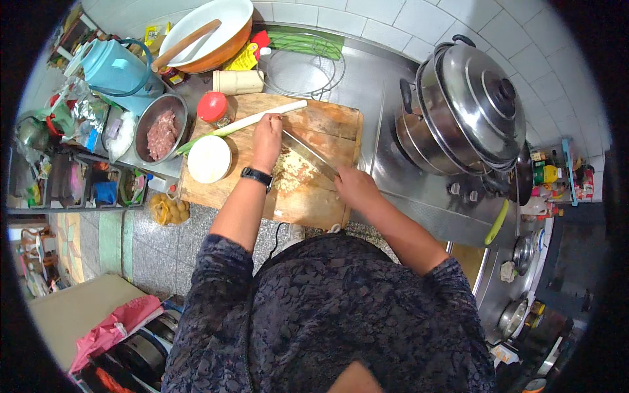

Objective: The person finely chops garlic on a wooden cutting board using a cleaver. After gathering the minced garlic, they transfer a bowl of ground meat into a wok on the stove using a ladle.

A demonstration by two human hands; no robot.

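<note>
My right hand (356, 187) is closed on the handle of a kitchen knife (310, 153), whose blade slants up and left over a wooden cutting board (314, 209). At the blade's far end is my left hand (268, 140); whether it grips the tip is not clear. Below the blade lies pale chopped food (293, 172), finely minced. A scallion or leek stalk (245, 123) lies across the upper board, passing just above my left hand. Left of my wrist stands a round white container (210, 159). A red-lidded jar (214, 108) is at the board's upper left.
Left of the board stands a metal bowl (185, 115) of ground meat (162, 135). Behind are a large basin (236, 34) with a wooden rolling pin (184, 45) and a wire rack (339, 73). A lidded steamer pot (457, 108) stands on the stove at right.
</note>
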